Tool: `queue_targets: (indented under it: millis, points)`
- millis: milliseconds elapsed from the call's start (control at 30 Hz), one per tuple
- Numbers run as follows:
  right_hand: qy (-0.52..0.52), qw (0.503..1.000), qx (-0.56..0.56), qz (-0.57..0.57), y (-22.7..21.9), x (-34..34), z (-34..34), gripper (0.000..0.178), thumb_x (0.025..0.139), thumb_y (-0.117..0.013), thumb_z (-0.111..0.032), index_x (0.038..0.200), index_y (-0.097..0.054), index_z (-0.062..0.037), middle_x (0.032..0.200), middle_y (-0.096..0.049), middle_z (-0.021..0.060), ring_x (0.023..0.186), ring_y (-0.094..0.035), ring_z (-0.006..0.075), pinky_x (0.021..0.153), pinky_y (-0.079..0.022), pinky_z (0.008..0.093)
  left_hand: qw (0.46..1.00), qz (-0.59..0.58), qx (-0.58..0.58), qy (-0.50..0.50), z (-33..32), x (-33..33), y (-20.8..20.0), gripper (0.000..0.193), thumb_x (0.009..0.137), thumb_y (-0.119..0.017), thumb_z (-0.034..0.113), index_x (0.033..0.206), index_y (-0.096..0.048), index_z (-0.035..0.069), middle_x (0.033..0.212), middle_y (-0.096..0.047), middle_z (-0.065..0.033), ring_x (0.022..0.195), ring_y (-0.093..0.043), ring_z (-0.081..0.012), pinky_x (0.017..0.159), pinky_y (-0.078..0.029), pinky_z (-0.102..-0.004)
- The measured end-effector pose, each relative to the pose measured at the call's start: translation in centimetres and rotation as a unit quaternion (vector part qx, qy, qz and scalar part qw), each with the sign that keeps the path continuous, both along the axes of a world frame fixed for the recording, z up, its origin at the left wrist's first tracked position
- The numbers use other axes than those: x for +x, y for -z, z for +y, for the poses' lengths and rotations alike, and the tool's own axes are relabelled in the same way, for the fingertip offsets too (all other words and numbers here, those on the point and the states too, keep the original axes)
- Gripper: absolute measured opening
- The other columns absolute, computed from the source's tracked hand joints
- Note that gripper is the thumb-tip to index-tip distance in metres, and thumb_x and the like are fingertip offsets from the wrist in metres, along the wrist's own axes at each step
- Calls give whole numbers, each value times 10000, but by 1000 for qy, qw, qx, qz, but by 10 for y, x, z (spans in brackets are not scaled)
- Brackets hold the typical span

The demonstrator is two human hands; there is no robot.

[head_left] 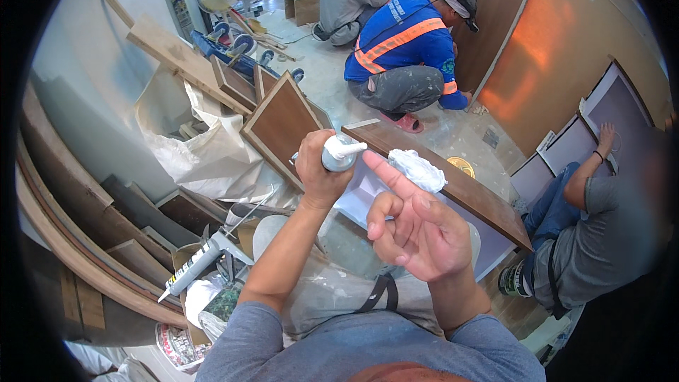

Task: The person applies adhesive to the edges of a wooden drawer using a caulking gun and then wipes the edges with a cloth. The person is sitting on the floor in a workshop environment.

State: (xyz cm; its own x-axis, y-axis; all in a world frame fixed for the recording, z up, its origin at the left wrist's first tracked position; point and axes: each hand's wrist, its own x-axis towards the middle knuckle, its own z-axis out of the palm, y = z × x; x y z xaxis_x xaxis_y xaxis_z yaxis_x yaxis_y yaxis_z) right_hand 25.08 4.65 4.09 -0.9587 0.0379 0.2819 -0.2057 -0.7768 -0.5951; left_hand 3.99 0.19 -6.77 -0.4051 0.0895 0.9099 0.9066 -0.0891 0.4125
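While the left hand grasps the tube, fingers wrapped round its body, the right hand is empty, palm up: index finger stretched toward the nozzle, the others loosely curled. Whether fingertip and nozzle touch is hard to tell. The tube sits just left of the far end of the board. To do this well, I'd keep the nozzle steady, meet its tip lightly, and let any paste out sparingly.

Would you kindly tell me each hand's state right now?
Left hand: closed around a white-nozzled tube.
Right hand: open, empty, index finger extended toward the nozzle, other fingers partly curled.
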Motion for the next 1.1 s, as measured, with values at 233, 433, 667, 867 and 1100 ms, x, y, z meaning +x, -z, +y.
queue_targets:
  millis: [233, 433, 667, 867, 1100]
  points:
    - [-14, 998, -56, -27, 6, 12, 5, 810, 1050, -470, -343, 1639, -60, 31, 1174, -630, 209, 627, -525, 163, 582, -433, 272, 997, 66, -32, -25, -3, 2, 11, 543, 707, -877, 34, 1154, -573, 71, 966, -670, -131, 835, -669, -331, 721, -533, -412]
    - [-16, 993, -115, -19, 13, 18, 13, 757, 1056, -448, -308, 1611, -108, 79, 1217, -617, 195, 620, -512, 160, 555, -417, 289, 996, 84, -41, -8, 2, 1, 26, 601, 635, -845, 58, 1176, -583, 66, 1014, -683, -133, 886, -672, -334, 776, -515, -441]
    - [-15, 989, -146, -4, 15, 18, 16, 735, 1059, -429, -262, 1606, -88, 91, 1234, -615, 208, 604, -511, 159, 549, -420, 294, 995, 83, -59, 17, 5, 2, 40, 606, 605, -845, 51, 1158, -598, 67, 1010, -682, -128, 890, -668, -338, 783, -515, -442]
    - [53, 996, -69, -7, 9, 20, 25, 855, 1063, -472, -278, 1599, 83, 91, 1120, -643, 170, 499, -476, 140, 456, -383, 266, 995, 60, -72, 37, 5, 5, 40, 567, 612, -847, 49, 1127, -612, 63, 1000, -677, -136, 878, -656, -358, 772, -517, -444]
    - [78, 971, -33, -223, 114, -2, 52, 558, 1068, -442, -223, 1551, -338, 37, 1147, -634, 152, 649, -536, 143, 600, -449, 260, 954, -264, -103, 96, -1, -52, 34, 366, 791, -811, 93, 1096, -612, 55, 989, -691, -61, 896, -656, -134, 792, -536, -319]
